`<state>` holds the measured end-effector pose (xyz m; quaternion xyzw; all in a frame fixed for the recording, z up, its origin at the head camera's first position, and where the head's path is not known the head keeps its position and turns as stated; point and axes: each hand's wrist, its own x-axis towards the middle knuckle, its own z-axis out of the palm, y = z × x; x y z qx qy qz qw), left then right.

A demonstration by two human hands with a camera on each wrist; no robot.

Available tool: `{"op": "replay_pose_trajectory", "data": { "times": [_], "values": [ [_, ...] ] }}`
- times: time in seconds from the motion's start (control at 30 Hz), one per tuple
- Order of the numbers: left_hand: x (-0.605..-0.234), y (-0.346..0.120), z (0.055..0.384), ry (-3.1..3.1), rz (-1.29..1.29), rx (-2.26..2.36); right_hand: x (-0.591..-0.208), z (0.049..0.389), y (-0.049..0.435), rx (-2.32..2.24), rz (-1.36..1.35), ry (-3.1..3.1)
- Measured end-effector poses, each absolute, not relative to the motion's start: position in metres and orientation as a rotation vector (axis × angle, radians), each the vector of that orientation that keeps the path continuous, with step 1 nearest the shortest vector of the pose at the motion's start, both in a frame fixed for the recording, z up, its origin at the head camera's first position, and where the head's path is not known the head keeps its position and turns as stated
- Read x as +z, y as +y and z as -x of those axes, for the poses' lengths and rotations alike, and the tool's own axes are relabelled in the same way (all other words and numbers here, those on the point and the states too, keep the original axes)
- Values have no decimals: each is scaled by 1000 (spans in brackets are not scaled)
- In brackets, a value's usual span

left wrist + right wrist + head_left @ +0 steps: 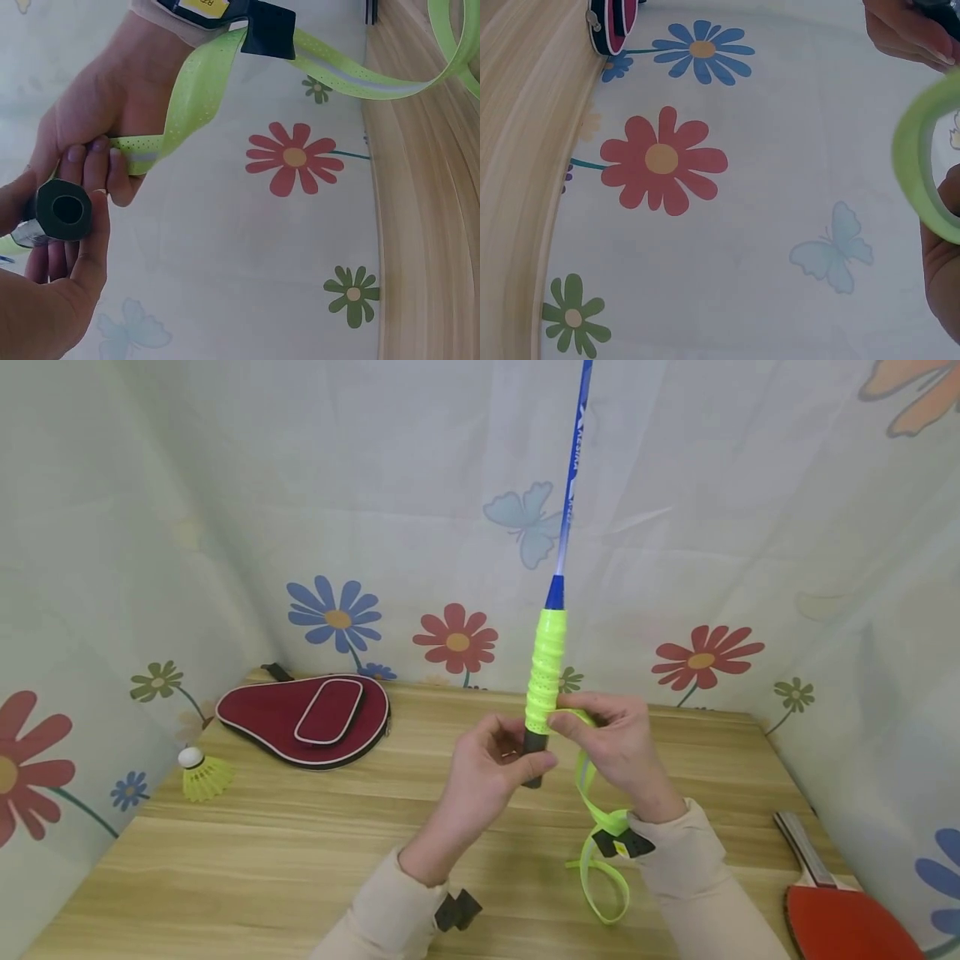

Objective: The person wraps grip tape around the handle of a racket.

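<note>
A badminton racket (573,468) with a blue shaft stands nearly upright above the table, its head out of view. Neon yellow-green grip tape (546,668) wraps most of the handle in ridged turns; the black butt end (535,743) is bare. My left hand (487,760) holds this bare end between thumb and fingers. Beside the lowest turn, my right hand (611,739) pinches the tape between thumb and fingers. The loose tape (199,90) hangs from the right hand in a long curl, passing by the wrist. In the left wrist view, the octagonal handle cap (64,210) faces the camera.
On the wooden table (300,843), a dark red paddle case (262,710) lies at the back left. Near it is a yellow shuttlecock (206,775). A red table tennis paddle (847,922) lies at the front right. A flowered curtain (420,527) stands behind the table.
</note>
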<state>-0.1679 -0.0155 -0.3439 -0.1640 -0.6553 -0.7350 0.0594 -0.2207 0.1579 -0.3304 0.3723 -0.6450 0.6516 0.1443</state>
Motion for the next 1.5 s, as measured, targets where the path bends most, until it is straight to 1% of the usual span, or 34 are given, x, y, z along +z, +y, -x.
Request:
{"op": "replay_pose_trajectory", "data": {
  "times": [0.23,0.83,1.03,1.3,1.5],
  "values": [
    [-342,-14,168,-1977,501,-2279,-330,224,161,1891,-1082,-1837],
    [-340,-9,166,-1830,654,-2449,-329,227,167,1914,-1082,-1871],
    [-340,-8,165,-1854,696,-2450,-329,230,168,1857,-1146,-1932],
    [-340,-6,165,-1880,698,-2458,-329,234,168,1952,-1247,-1950],
    [-341,-7,165,-1883,774,-2450,-328,234,170,1953,-1345,-2024]
  ]
}}
